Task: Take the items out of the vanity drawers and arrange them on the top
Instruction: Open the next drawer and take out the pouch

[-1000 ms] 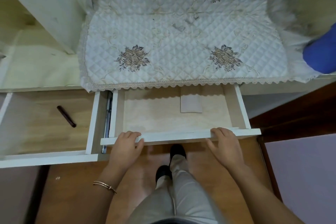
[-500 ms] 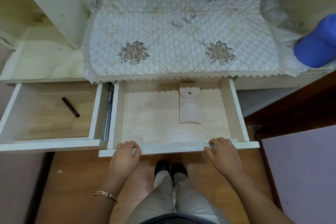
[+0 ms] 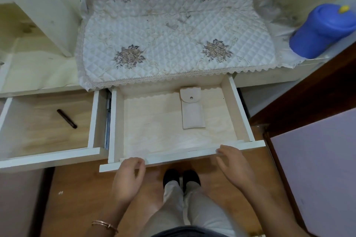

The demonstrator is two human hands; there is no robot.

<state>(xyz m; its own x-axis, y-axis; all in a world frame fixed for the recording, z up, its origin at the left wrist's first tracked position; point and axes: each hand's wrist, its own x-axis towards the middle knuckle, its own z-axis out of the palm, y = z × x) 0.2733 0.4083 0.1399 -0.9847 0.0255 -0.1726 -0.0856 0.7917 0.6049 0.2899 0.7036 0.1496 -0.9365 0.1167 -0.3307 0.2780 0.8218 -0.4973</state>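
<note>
Two drawers are standing open. I am keeping my left hand (image 3: 128, 177) and right hand (image 3: 234, 165) loose and empty at the white wooden centre drawer (image 3: 181, 155) front, aiming for the beige snap-flap fabric pouch (image 3: 192, 110) lying centre frame, then the dark slim stick (image 3: 66, 118) at left.

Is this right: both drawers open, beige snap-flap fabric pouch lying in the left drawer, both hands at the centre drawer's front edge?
Not quite. The beige snap-flap fabric pouch lies in the centre drawer, not the left one. The left drawer holds only a dark slim stick. The rest holds: both drawers are open, and the left hand and right hand are at the centre drawer's front edge, as the head view shows.
</note>
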